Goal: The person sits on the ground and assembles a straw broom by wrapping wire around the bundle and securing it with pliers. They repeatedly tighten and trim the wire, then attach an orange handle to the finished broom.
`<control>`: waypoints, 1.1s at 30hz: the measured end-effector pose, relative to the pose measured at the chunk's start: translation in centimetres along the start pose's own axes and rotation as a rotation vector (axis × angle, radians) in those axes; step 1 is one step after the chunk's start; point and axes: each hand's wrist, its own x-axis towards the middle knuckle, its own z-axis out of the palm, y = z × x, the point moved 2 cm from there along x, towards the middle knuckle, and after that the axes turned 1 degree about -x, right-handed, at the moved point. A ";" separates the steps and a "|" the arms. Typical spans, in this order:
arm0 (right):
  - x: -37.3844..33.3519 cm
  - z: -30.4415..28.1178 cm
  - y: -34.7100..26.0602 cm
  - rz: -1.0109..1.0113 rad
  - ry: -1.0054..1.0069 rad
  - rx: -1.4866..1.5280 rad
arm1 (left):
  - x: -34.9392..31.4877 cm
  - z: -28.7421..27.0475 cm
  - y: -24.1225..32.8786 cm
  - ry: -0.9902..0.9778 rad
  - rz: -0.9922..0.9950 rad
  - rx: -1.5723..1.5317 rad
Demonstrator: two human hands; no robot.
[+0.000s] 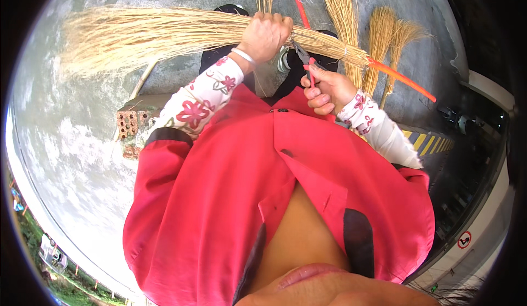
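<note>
**Meanwhile, two hands on a straw broom**

Up at twelve o'clock the left hand (267, 34) is clenched around a dry, fibrous straw broom (164, 34), whose orange handle (403, 79) slants toward three o'clock. Just below, the right hand (326, 89) grips red-handled pliers (307, 61) at the binding. Further bundles (379, 48) lie on grey concrete (82, 157) — a holed brick (127, 123) sits at nine.

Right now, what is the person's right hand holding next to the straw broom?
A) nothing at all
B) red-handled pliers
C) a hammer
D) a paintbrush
B: the right hand grips red-handled pliers with their tip at the bound neck of the straw broom, while the left hand clasps the broom bundle from above.
</note>
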 end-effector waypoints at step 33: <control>2.1 -5.5 3.5 -0.600 0.418 -0.625 | 1.7 -1.6 1.1 -0.311 0.092 -0.205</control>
